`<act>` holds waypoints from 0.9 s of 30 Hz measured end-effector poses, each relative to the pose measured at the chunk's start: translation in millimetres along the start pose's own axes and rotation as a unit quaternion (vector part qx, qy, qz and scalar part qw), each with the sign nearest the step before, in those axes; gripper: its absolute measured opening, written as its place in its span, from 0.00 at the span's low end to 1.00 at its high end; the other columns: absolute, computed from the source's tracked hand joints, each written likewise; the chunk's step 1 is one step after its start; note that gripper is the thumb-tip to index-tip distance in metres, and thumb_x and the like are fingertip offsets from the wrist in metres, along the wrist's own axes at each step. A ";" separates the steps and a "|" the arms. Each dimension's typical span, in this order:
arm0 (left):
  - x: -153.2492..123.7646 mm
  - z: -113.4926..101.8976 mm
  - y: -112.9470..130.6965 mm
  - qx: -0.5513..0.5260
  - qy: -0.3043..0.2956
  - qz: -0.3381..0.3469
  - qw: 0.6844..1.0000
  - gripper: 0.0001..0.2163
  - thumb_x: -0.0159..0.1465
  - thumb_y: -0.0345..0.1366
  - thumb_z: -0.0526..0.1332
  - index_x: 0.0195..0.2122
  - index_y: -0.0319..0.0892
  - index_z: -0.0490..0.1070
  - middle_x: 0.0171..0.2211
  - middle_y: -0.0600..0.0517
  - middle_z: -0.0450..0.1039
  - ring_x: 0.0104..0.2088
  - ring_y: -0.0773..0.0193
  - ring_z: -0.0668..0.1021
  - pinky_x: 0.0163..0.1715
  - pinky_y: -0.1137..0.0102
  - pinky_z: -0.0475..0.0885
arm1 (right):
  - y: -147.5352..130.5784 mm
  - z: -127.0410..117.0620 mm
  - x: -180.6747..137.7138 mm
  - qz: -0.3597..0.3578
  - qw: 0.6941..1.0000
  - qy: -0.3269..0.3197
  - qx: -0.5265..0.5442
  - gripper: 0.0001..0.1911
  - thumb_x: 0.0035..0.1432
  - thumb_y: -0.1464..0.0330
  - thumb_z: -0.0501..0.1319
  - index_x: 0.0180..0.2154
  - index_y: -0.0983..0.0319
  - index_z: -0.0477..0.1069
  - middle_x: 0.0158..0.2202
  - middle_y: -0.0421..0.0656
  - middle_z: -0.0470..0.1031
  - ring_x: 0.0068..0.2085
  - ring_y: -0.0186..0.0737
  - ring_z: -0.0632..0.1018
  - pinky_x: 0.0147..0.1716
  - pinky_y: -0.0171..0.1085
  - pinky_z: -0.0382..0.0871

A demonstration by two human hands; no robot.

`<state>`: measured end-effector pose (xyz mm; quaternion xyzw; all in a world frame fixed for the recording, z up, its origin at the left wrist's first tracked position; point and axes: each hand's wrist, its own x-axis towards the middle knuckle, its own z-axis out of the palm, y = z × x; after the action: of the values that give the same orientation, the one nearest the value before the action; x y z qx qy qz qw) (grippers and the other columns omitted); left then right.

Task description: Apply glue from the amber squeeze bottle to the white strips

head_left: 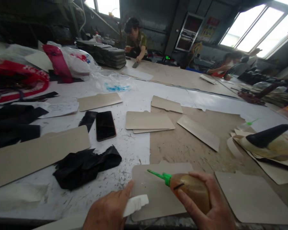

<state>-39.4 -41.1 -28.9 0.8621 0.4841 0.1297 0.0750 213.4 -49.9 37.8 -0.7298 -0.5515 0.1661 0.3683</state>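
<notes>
Head view: right hand (211, 204) wrapped closed round amber glue bottle (192, 191), no legible label, long axis near-right to far-left, green nozzle (158, 175) pointing left over near cardboard panel (156, 191), while left hand (110, 210) pinches white strip (135, 203) at panel's left edge.

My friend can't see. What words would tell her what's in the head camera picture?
A person's right hand holds a brown glue bottle with a green nozzle over a grey card piece; the left hand pinches a small white piece. More card pieces, black fabric and a phone lie around, with two other people working far behind.
</notes>
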 end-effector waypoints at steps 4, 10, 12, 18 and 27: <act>9.6 3.0 -0.9 0.028 -0.053 -0.040 0.997 0.29 0.55 0.18 0.48 0.57 0.43 0.60 0.27 0.55 0.75 0.24 0.63 0.77 0.24 0.70 0.73 | -3.3 16.9 3.9 -0.069 0.997 -0.020 -0.004 0.17 0.53 0.55 0.60 0.43 0.54 0.64 0.41 0.40 0.67 0.39 0.42 0.72 0.41 0.39 0.67; 4.9 15.3 -6.5 0.008 -0.082 -0.045 0.996 0.30 0.56 0.19 0.49 0.60 0.45 0.55 0.28 0.54 0.74 0.27 0.62 0.77 0.27 0.68 0.74 | -6.4 29.9 6.5 -0.111 0.992 -0.054 -0.013 0.18 0.53 0.59 0.60 0.44 0.56 0.62 0.43 0.41 0.66 0.42 0.42 0.71 0.40 0.39 0.67; 3.5 17.5 -8.2 0.006 -0.084 -0.039 0.996 0.30 0.56 0.20 0.50 0.61 0.45 0.55 0.28 0.54 0.74 0.26 0.62 0.77 0.26 0.69 0.74 | -6.6 30.9 7.7 -0.117 0.991 -0.055 -0.021 0.17 0.54 0.60 0.60 0.44 0.56 0.62 0.42 0.41 0.65 0.41 0.42 0.71 0.40 0.39 0.67; 2.3 17.5 -9.3 0.002 -0.063 -0.028 0.998 0.31 0.55 0.19 0.49 0.61 0.44 0.55 0.28 0.53 0.74 0.27 0.64 0.77 0.27 0.73 0.72 | -5.0 24.1 10.9 -0.121 0.991 -0.033 -0.044 0.16 0.54 0.58 0.60 0.43 0.56 0.63 0.40 0.41 0.66 0.39 0.43 0.72 0.37 0.39 0.67; 2.7 14.9 -10.4 -0.012 -0.049 -0.012 0.999 0.28 0.56 0.21 0.49 0.60 0.41 0.57 0.29 0.54 0.74 0.27 0.63 0.77 0.26 0.70 0.73 | 0.7 11.9 11.5 -0.115 0.991 -0.022 -0.063 0.14 0.56 0.60 0.58 0.43 0.57 0.63 0.40 0.40 0.64 0.40 0.40 0.70 0.38 0.37 0.65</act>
<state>-42.1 -33.4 -45.3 0.8604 0.4888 0.0920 0.1108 210.1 -35.1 31.1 -0.6793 -0.6492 0.1037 0.3261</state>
